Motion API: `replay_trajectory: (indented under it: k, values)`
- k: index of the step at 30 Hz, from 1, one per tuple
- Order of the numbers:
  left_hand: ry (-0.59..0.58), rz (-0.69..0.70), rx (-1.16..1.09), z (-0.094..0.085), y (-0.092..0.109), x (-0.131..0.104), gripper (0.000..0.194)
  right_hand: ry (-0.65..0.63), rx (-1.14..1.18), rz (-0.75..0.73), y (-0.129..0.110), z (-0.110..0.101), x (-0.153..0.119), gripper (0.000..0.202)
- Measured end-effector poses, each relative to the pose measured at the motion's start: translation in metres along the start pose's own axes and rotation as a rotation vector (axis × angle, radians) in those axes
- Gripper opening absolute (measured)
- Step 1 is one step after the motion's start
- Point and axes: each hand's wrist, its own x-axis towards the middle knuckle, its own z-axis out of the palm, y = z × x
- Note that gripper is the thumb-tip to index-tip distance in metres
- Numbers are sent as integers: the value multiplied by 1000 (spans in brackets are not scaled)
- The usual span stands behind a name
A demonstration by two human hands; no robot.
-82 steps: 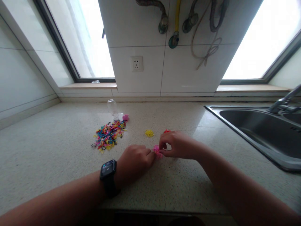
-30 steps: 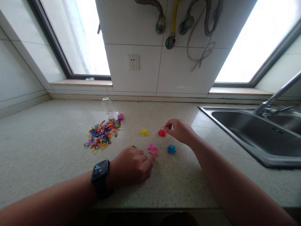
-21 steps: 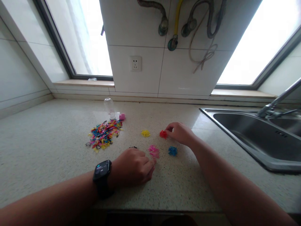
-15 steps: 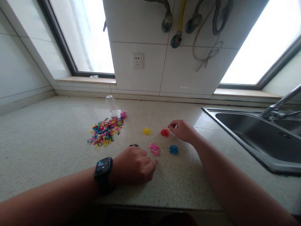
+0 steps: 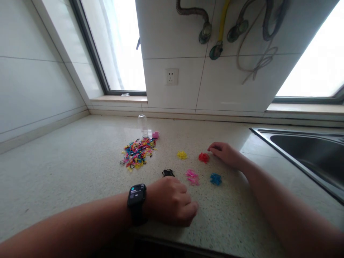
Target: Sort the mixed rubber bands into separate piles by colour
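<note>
My left hand [image 5: 173, 202], with a black smartwatch [image 5: 137, 195] on its wrist, rests in a loose fist near the counter's front edge; the inside of the fist is hidden. Just beyond it lies a small pile of black rubber bands [image 5: 168, 172]. My right hand [image 5: 225, 154] has its fingers drawn together at the right side of a pile of red rubber bands [image 5: 203, 157]; anything between the fingertips is too small to make out. Closer to me are pink rubber bands [image 5: 192, 177] and blue rubber bands [image 5: 215, 178]. Yellow rubber bands [image 5: 182, 154] lie left of the red ones.
A large mixed heap of coloured rubber bands [image 5: 137, 154] spreads over the counter [image 5: 88, 154] at left. Behind it stand a clear bottle [image 5: 142, 125] and a pink object [image 5: 155, 135]. A steel sink [image 5: 301, 150] is at right; a socket [image 5: 172, 76] sits on the wall.
The view has swung left, so everything appears farther right. The black bands show more fully beyond my left hand. My right hand stays by the red pile, its fingers slightly lower and flatter.
</note>
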Motion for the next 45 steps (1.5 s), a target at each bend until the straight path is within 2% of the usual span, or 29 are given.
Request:
replay_trajectory:
  k: [4,7,9,11,13,16,20,23,26,30,34,38,45]
  values:
    - [-4,126,-52,-10,9,2,20,-10,-42,-28,7,0,2,29]
    - [-5,137,-65,-20,14,4,25,-35,-50,-41,5,-1,2,30]
    - [-36,122,-41,-25,8,3,27,-50,-40,-43,3,-3,1,29]
    - [-67,78,2,-30,-6,0,26,-63,-30,-39,2,-4,1,29]
    - [-89,-20,40,-34,-28,-7,22,-75,-24,-33,2,-5,1,29]
    - [-124,-334,33,-39,-66,-25,20,-83,-19,-31,4,-5,2,29]
    - [-86,-622,94,-44,-113,-61,26,-88,-33,-28,3,-5,2,31]
    - [-68,-833,131,-43,-140,-91,29,-85,-34,-30,1,-5,1,31]
    - [-92,-981,116,-42,-160,-119,27,-85,-25,-25,0,-5,1,32]
    - [-176,-1080,18,-47,-177,-150,29,-100,-22,-11,1,-6,2,32]
    - [-254,-1117,-90,-53,-185,-169,32,-109,-25,-22,3,-5,2,32]
    - [-309,-1127,-139,-50,-190,-176,30,-117,-8,-13,6,-4,3,31]
    - [-359,-1203,-74,-30,-195,-177,32,-136,-34,-25,6,-5,3,34]
